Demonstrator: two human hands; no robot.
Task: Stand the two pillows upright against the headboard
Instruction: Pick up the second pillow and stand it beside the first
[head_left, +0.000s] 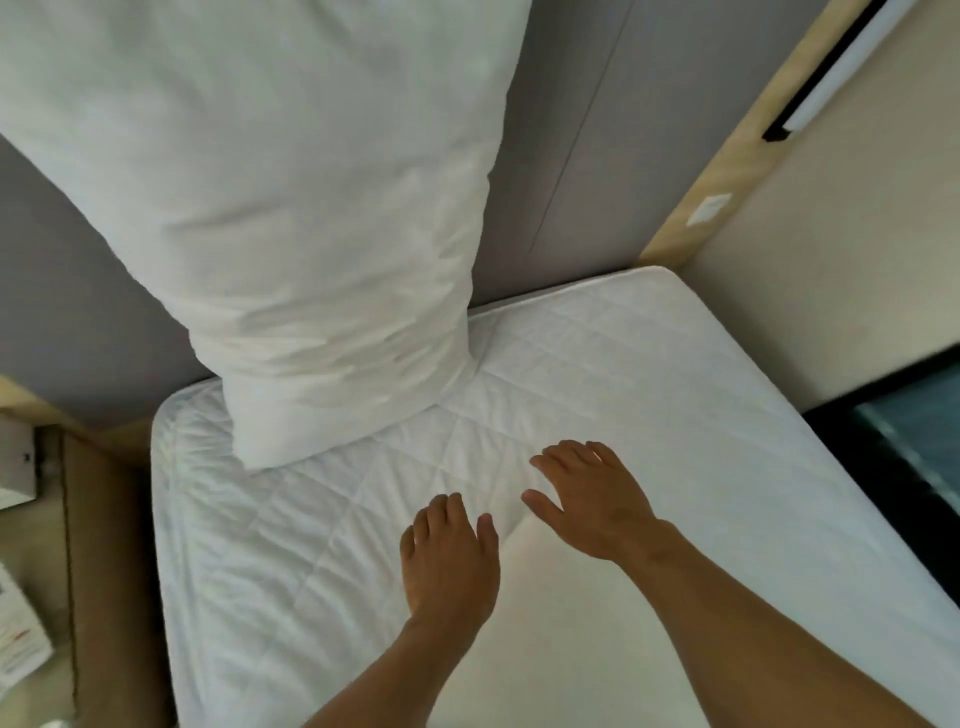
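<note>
Neither grip holds anything: our left hand (451, 558) hangs palm-down over the mattress (649, 415) with its fingers loosely curled and empty, and our right hand (592, 499), just beside it, is spread flat with the fingers apart, also empty. We cannot tell whether either palm actually touches the quilted cover or hovers just above it.

Going from the left edge, we see a wooden bedside unit (98, 545) with some papers (18, 639) lying on it at the far left, near the side of the mattress. Next comes the one pillow (270, 208) we can make out, white and wrinkled. It stands upright on its short end at the head of the mattress, towards the left corner, and leans back against the grey headboard (561, 156). Its lower end presses into the quilted cover, well apart from both our hands.

We see no second pillow as a separate shape; a smooth white surface (561, 623) lies between and under our forearms, but we cannot tell what it is.

Right of the pillow the headboard shows a thin vertical seam. Further right a pale wooden trim (727, 171) borders it, with a small white switch plate (709, 209) on it. Beyond that stands a beige wall (857, 234), and a dark glass panel (909, 441) sits at the far right beside the mattress.
</note>
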